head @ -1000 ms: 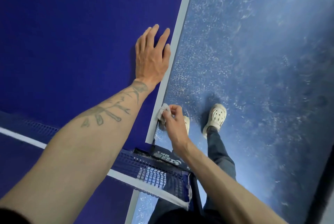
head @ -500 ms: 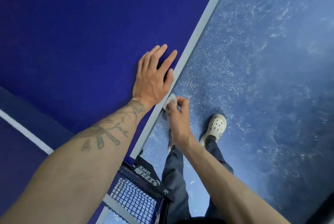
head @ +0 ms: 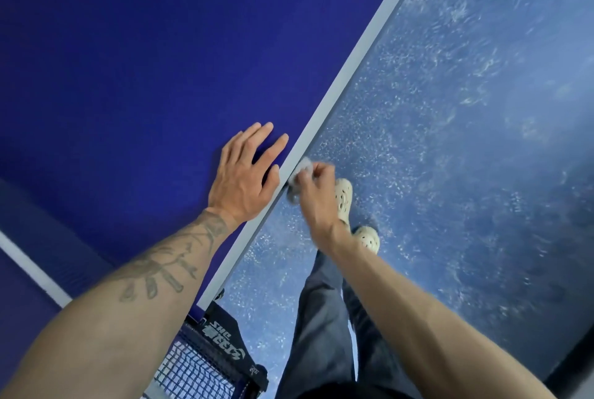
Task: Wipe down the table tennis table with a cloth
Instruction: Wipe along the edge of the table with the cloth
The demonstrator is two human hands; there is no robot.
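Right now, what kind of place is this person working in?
Probably an indoor table tennis hall: a blue table tennis table with a pale edge line, its net and clamp, and a speckled blue sports floor.

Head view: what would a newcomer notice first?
The deep blue table fills the upper left, with the left hand flat on it near the pale edge. Just beyond that edge, the right hand grips a grey cloth against the table's side, above pale shoes on the speckled floor.

I'm in a table tennis hall: blue table (head: 160, 61) toward ten o'clock, net post (head: 225, 347) at six, speckled blue floor (head: 466, 141) toward three.
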